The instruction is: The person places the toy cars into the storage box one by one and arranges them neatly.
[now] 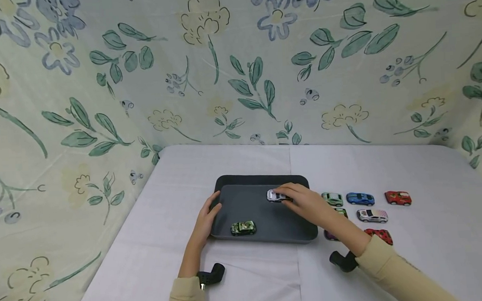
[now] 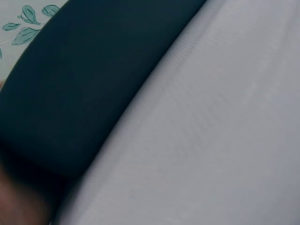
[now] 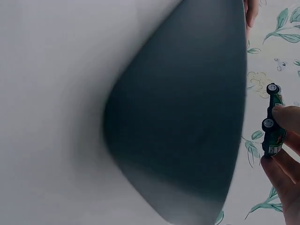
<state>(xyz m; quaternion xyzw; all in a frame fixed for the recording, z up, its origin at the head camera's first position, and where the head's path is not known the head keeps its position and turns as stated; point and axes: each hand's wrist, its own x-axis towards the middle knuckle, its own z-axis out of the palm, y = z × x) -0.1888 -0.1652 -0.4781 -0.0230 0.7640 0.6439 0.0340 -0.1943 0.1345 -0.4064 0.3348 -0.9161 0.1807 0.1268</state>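
Lower the toy car [image 1: 274,195] — pinched between the thumb and fingertips of the right hand [image 1: 305,202], over the tray [image 1: 243,206] right of centre toward the back — with wheels parallel to the tray floor, and release only on full contact, parting thumb and fingers evenly to avoid tipping or rolling. Brace the tray lightly with the left hand [image 1: 205,218], fingers nearly straight against the left rim, without pulling sideways. Leave a clear gap to the camouflage-patterned car [image 1: 243,228] near the front edge, then lift straight up past the rim.
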